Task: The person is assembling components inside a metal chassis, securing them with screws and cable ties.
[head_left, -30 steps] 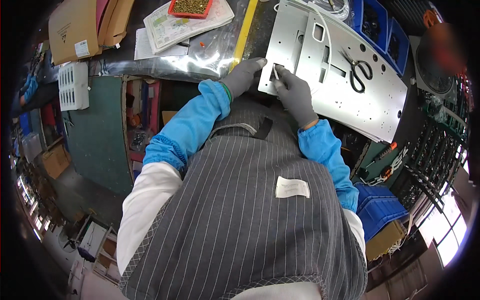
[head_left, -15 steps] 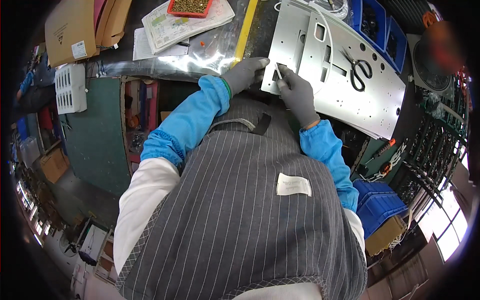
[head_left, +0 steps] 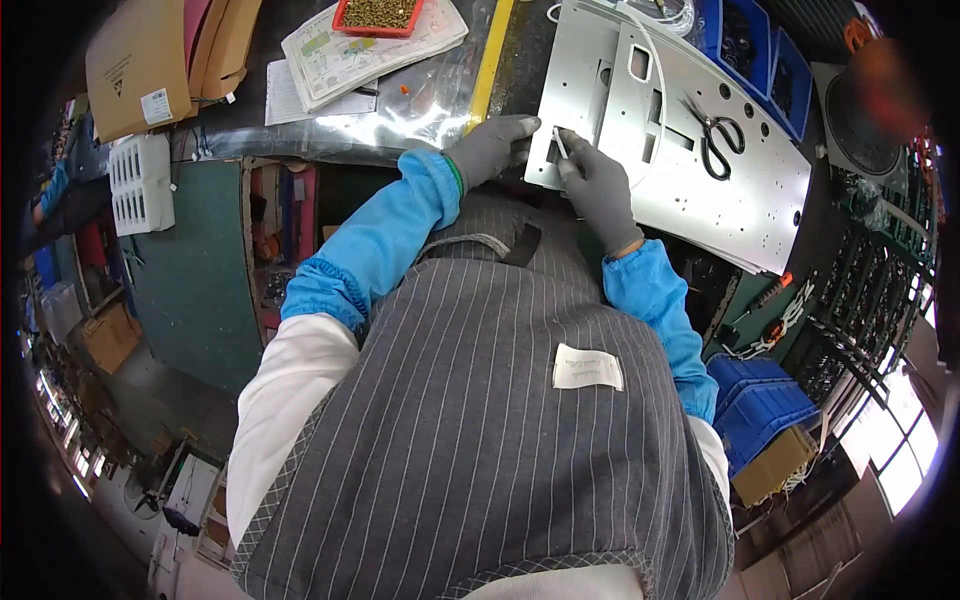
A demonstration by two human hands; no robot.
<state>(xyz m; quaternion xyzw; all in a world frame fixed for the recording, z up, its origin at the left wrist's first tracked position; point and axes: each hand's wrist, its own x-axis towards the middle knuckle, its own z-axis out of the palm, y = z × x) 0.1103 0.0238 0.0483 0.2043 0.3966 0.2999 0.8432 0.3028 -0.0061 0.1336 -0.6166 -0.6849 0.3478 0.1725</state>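
Cardboard box (head_left: 135,60) far left on bench; papers (head_left: 350,50) carry a red tray (head_left: 378,13) of small brass-coloured parts. Left hand (head_left: 490,148), grey-gloved, fingers together, presses the near-left corner of the metal plate (head_left: 690,170). Right hand (head_left: 598,185) pinches a thin white tie (head_left: 558,143) at a rectangular cut-out. Scissors (head_left: 715,135) lie on the plate further right. Judgement: fastening under way, tie not yet seated; remaining holes appear unfilled.
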